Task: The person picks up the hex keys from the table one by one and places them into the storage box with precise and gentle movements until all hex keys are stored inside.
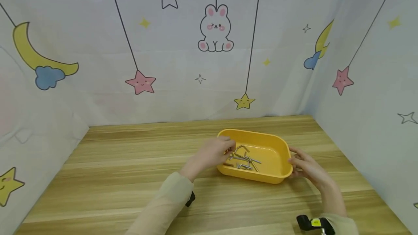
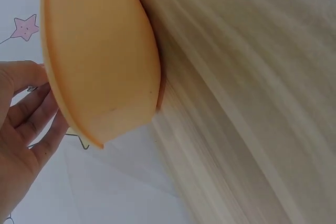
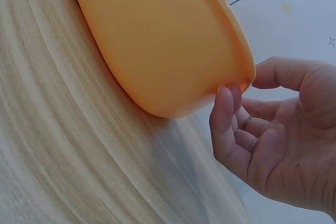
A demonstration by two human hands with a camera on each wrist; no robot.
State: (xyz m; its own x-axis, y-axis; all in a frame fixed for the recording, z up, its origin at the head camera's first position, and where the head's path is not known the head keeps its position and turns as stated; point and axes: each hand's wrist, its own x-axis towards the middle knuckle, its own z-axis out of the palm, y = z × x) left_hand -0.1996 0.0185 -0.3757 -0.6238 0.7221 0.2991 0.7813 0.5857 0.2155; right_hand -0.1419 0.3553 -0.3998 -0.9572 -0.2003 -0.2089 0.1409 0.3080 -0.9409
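Observation:
A yellow plastic tray [image 1: 266,155] sits on the table, with several L-shaped metal hex keys [image 1: 245,158] loosely heaped in its left half. My left hand [image 1: 213,151] reaches over the tray's left end, fingers bent down inside near the hex keys. In the left wrist view its fingertips pass behind the tray wall [image 2: 105,51], so I cannot tell whether they pinch a key. At the opposite end, my right hand [image 1: 307,164] grips the tray by its rim. The right wrist view shows its bent fingers [image 3: 224,114] against the outer wall.
The wood-patterned table [image 1: 130,162] is bounded by a printed cloth backdrop [image 1: 183,100] behind and cloth walls at both sides. The right cloth wall [image 1: 375,126] stands not far from my right hand. Black wrist cameras [image 1: 315,223] are strapped at the sleeves.

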